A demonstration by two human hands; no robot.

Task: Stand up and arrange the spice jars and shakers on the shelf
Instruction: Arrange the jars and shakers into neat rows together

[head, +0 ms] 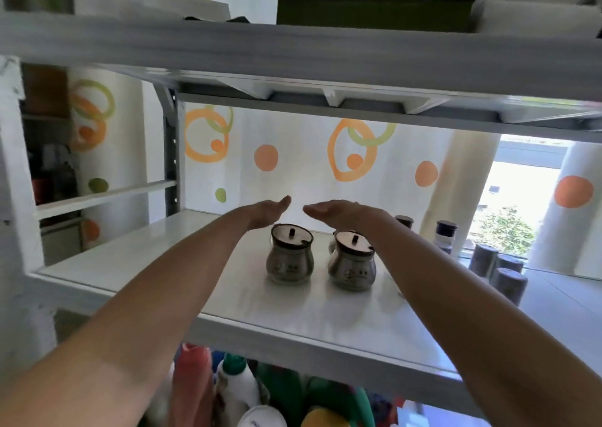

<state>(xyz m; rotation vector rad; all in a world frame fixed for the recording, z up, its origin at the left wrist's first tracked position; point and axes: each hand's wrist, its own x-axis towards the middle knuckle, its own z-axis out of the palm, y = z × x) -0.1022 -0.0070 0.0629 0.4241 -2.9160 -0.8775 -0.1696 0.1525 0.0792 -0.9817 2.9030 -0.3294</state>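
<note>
Both hands, left hand (270, 210) and right hand (335, 211), hover empty, fingers together, just behind two upright spice jars (290, 254).

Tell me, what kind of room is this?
Probably a kitchen storage corner or pantry at home. White metal shelves hold round spice jars and dark shakers, with cleaning bottles below and a curtain behind.
</note>
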